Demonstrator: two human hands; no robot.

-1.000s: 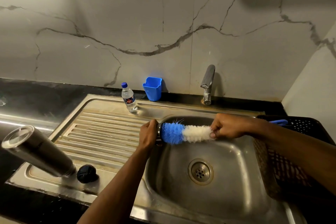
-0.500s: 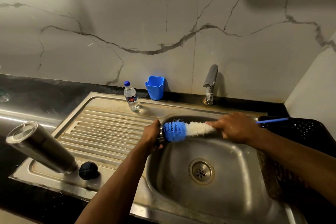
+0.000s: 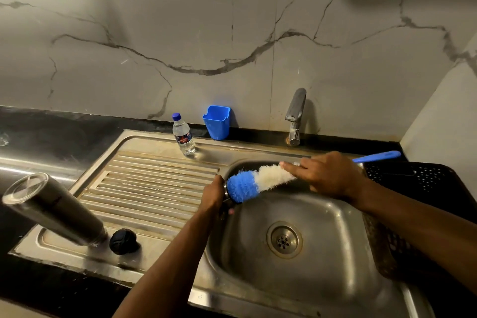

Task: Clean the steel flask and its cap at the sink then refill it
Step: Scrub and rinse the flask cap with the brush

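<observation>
At a steel kitchen sink (image 3: 343, 245) set in a dark counter, seen from my head camera, I work a bottle brush (image 3: 258, 182) over the basin; my right hand (image 3: 327, 178) grasps the brush at the base of its bristles, index finger laid out along the white tuft, while the blue handle juts out behind my wrist toward a black perforated basket (image 3: 413, 175) at the sink's right edge; the brush head, blue at the tip and white behind, points left into something small and metallic that my left hand (image 3: 213, 195) curls around at the basin's left rim; what that piece is I cannot tell, since my fingers hide most of it; the steel flask (image 3: 51, 209) stands upside down on the near left corner of the ribbed drainboard (image 3: 144, 188), its base toward the camera, well apart from both hands; a round black cap (image 3: 123, 241) lies just beside its mouth; at the back of the drainboard a small clear water bottle (image 3: 183, 135) with a blue top stands upright, near a blue plastic holder (image 3: 217, 122) against the marble-veined wall; the chrome tap (image 3: 295, 115) rises behind the basin.
</observation>
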